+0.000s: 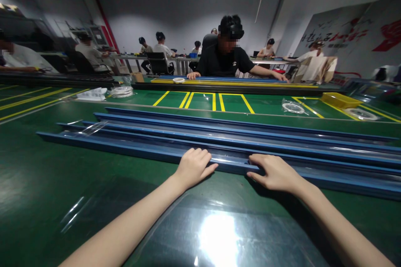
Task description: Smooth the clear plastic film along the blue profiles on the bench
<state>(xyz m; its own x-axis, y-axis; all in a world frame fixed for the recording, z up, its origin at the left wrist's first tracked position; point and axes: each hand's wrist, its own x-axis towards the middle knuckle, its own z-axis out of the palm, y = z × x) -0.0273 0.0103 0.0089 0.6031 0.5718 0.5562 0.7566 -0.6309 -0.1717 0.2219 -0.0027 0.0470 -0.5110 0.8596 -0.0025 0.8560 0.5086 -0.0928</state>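
Note:
Long blue U-shaped channels lie side by side across the green table, open side up. My left hand [193, 167] is closed over the near wall of the front blue channel [125, 149], fingers curled inside and thumb stretched along the outer face. Farther right, my right hand [273, 171] grips the same wall, with the thumb outside and the fingertips hidden within the channel. Behind it lies another blue channel [200, 130]. A strip of clear film [94, 128] crosses the channels near their left ends.
A clear plastic sheet [175, 233] reflects light in front of me. Across the green table [28, 167] are coiled white rings in bags [122, 91], a yellow tray [341, 100] and yellow tape lines. A person in black [225, 56] sits opposite, hands at long dark and yellow strips.

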